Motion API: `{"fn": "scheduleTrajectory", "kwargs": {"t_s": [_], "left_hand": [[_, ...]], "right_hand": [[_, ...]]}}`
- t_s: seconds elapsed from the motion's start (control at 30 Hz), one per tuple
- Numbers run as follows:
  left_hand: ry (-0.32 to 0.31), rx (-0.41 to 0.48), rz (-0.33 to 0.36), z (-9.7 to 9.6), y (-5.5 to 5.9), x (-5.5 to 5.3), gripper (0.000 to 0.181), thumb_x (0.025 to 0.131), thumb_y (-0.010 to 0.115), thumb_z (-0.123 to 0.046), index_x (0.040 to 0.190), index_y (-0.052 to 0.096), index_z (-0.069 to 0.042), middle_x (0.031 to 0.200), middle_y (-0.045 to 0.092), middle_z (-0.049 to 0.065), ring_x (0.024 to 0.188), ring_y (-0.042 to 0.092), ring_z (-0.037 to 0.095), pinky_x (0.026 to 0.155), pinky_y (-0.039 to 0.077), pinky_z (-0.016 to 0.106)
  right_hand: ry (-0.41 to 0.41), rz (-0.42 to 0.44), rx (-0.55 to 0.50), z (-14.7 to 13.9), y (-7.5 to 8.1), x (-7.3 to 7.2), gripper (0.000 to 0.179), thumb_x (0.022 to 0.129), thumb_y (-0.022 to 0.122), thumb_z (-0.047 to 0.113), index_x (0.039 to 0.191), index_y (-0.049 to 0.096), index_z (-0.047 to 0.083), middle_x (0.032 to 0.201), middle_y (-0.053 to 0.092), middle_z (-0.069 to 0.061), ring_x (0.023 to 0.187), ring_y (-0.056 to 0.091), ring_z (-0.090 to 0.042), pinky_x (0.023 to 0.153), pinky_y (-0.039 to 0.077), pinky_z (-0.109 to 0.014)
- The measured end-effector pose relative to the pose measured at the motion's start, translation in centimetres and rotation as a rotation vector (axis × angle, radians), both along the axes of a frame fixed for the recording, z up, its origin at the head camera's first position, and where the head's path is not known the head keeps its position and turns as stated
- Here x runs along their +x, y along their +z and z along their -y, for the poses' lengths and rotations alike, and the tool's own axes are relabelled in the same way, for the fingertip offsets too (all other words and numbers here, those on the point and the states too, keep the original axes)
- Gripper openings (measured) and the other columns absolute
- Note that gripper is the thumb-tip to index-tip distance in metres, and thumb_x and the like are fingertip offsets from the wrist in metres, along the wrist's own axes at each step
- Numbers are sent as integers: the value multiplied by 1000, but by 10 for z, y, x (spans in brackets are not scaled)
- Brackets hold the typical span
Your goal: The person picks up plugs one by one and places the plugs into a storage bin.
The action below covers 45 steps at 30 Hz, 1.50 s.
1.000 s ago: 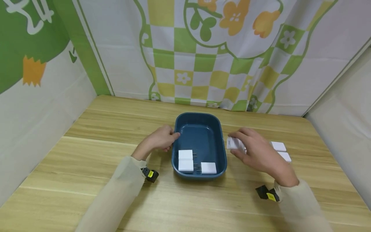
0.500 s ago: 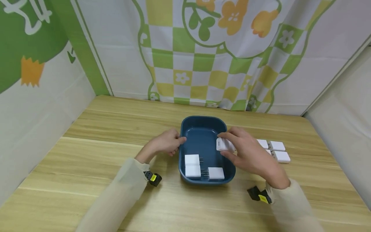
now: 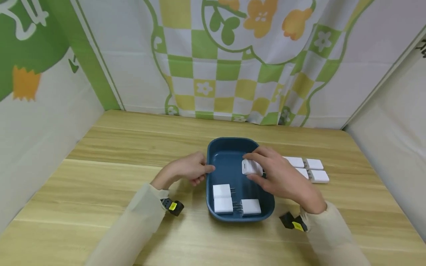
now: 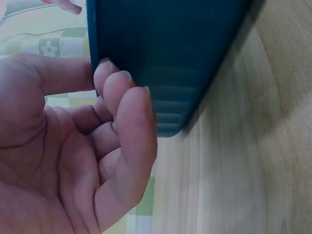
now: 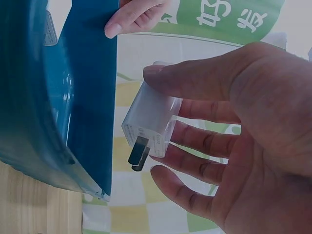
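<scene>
My left hand [image 3: 186, 168] pinches the left rim of a dark blue rectangular tray [image 3: 226, 157], thumb inside and curled fingers outside; the left wrist view shows those fingers [image 4: 134, 122] against the outer wall. Between thumb and fingers, my right hand [image 3: 284, 179] grips a white charger plug [image 3: 252, 167] above the tray's right side. Its two metal prongs [image 5: 140, 153] point back toward the palm in the right wrist view. Inside the tray's near end lie three white charger plugs: two stacked edge to edge at left [image 3: 222, 191], one at right [image 3: 250, 207], prongs facing each other.
Right of the tray, several more white charger plugs [image 3: 318, 176] lie in two rows on the wooden table [image 3: 110, 192], partly behind my right hand. A green and yellow checked curtain [image 3: 229, 70] hangs along the back edge, with pale cloth at both sides.
My right hand has carried the charger plug leftward from beside the tray to over it. The tray, with my left hand on its rim, has shifted right and slightly nearer.
</scene>
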<state>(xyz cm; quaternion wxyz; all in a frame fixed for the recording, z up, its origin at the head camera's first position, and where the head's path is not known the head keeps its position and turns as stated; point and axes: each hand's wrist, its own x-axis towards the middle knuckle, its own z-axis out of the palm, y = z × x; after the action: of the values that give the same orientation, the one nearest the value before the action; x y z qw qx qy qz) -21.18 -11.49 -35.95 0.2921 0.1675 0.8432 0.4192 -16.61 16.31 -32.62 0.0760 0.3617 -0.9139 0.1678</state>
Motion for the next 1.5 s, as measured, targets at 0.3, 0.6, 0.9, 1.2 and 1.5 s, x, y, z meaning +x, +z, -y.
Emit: {"fn": "scheduleTrajectory", "kwargs": {"t_s": [0.3, 0.6, 0.9, 1.2, 1.5], "left_hand": [[-36, -30, 44, 2, 3, 3, 47, 106, 55, -21, 61, 54, -8, 56, 50, 2, 48, 47, 12, 50, 50, 24], [72, -23, 14, 1, 3, 1, 48, 108, 52, -30, 68, 57, -3, 59, 52, 4, 49, 50, 14, 53, 53, 29], [95, 4, -49, 0, -3, -4, 41, 108, 51, -22, 73, 58, -2, 64, 56, 6, 53, 54, 16, 58, 56, 33], [166, 24, -102, -2, -6, -4, 41, 107, 53, -21, 71, 58, -3, 64, 57, 7, 51, 55, 15, 58, 58, 34], [156, 34, -98, 0, -6, -5, 41, 107, 54, -23, 71, 58, -4, 62, 56, 6, 51, 54, 15, 56, 56, 32]], "right_hand": [[41, 30, 18, 5, 1, 0, 45, 90, 79, 20, 130, 64, 6, 116, 61, -6, 99, 58, -19, 80, 53, -38], [45, 55, 26, 6, 0, 2, 45, 91, 79, 22, 131, 64, 6, 118, 62, -6, 100, 58, -18, 80, 53, -39], [36, 58, 49, 9, 0, 3, 44, 92, 78, 21, 131, 64, 7, 117, 62, -6, 101, 60, -20, 82, 53, -41], [40, 44, 97, 15, 6, -2, 46, 91, 79, 23, 131, 63, 5, 114, 62, -6, 92, 59, -17, 77, 53, -36], [57, 90, 187, 36, 14, -22, 46, 92, 78, 26, 131, 65, 7, 119, 64, -7, 95, 59, -17, 77, 52, -34]]}}
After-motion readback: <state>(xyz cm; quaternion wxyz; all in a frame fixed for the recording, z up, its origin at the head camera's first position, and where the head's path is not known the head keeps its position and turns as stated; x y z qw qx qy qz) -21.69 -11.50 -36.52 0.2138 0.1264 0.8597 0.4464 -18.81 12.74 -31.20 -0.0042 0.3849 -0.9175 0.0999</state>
